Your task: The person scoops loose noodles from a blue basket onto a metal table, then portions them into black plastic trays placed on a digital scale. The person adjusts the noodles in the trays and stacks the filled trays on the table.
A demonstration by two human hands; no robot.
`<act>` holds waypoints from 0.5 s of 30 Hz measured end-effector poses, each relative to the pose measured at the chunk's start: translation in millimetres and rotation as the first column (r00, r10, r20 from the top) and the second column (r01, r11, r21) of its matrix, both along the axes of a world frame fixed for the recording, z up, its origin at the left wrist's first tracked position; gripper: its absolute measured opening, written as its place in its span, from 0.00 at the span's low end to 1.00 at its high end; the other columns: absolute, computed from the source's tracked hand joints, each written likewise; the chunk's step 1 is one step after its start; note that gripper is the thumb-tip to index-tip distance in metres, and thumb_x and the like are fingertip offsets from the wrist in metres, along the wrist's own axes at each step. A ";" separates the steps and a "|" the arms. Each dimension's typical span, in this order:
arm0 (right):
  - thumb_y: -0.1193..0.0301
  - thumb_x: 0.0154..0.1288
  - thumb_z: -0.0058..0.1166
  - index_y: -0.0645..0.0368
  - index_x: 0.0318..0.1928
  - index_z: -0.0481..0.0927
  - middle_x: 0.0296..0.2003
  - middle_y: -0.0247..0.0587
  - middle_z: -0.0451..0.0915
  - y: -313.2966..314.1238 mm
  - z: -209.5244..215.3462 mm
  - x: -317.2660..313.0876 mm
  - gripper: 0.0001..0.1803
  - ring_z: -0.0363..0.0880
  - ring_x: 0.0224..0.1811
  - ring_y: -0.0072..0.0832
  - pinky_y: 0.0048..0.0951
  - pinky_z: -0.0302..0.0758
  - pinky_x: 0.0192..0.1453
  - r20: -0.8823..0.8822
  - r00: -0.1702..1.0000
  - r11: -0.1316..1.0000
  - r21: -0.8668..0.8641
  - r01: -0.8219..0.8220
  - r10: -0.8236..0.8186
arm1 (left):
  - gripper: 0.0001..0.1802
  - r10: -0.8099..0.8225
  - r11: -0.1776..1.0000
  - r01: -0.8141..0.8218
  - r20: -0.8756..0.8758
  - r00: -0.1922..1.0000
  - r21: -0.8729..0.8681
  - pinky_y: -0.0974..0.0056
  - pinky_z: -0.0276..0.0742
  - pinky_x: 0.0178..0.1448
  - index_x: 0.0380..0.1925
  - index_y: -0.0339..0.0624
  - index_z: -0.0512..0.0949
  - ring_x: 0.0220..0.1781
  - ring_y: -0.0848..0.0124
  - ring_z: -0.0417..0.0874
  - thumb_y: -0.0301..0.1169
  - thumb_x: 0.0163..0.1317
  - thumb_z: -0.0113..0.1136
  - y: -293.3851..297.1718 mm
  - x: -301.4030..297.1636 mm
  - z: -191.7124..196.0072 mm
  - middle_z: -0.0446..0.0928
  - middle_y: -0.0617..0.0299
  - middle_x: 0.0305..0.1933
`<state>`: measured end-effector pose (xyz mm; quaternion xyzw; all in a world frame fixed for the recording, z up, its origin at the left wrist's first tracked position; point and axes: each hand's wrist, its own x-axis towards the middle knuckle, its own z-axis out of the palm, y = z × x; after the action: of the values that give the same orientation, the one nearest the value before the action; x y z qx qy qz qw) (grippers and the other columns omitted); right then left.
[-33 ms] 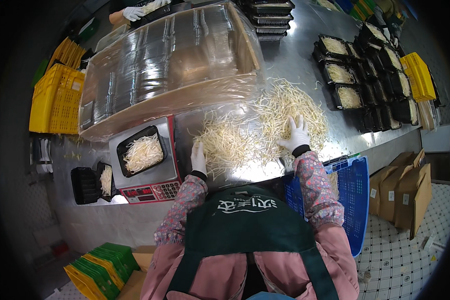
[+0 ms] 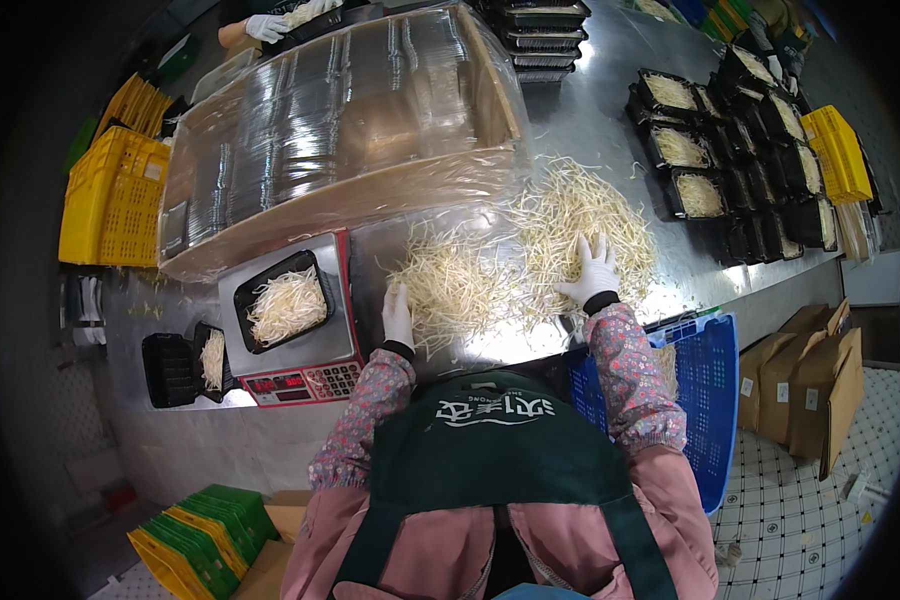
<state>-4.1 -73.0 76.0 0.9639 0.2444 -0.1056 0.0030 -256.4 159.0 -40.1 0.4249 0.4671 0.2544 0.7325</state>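
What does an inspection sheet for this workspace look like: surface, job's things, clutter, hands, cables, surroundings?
Surface: steel table, shiny, loose sprouts strewn on it.
Job's things: sprout pile under both hands; black tray of sprouts on a scale.
Clutter: wrapped box of trays behind the pile; filled trays at far right; empty trays beside the scale.
Hands: left hand and right hand, white-gloved, flat on the sprouts.
Cables: nothing seen.
Surroundings: blue crate, yellow crates, cardboard boxes, tiled floor; another person's gloved hand at the top.
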 end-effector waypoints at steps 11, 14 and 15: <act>0.73 0.49 0.63 0.56 0.36 0.84 0.32 0.38 0.82 -42.3 -51.8 60.8 0.11 0.81 0.35 0.30 0.30 0.78 0.41 -0.263 0.965 0.791 0.588 0.169 -0.011 | 0.27 0.026 0.995 -0.030 -0.047 0.999 -0.093 0.66 0.66 0.62 0.61 0.34 0.66 0.58 0.68 0.72 0.40 0.69 0.52 -9.5 6.6 39.9 0.72 0.57 0.59; 0.75 0.48 0.63 0.60 0.36 0.83 0.30 0.36 0.81 -37.4 -31.4 60.0 0.11 0.78 0.31 0.21 0.24 0.76 0.38 -0.382 0.924 0.640 0.711 0.291 0.004 | 0.28 0.003 1.000 -0.003 -0.058 0.998 0.007 0.66 0.65 0.63 0.62 0.33 0.65 0.59 0.67 0.72 0.40 0.68 0.52 -0.9 0.2 5.1 0.71 0.55 0.60; 0.76 0.49 0.64 0.61 0.37 0.83 0.29 0.35 0.81 -34.8 -24.9 59.5 0.11 0.78 0.31 0.20 0.22 0.76 0.38 -0.400 0.916 0.581 0.752 0.311 0.027 | 0.28 -0.017 1.000 0.018 -0.086 0.996 0.012 0.64 0.66 0.61 0.63 0.39 0.64 0.59 0.68 0.71 0.42 0.68 0.52 0.8 -2.7 0.1 0.70 0.58 0.61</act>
<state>55.4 -107.8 51.1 0.8392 0.1816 -0.1629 -0.4861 -259.1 159.8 -40.0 0.4444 0.4928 0.2323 0.7111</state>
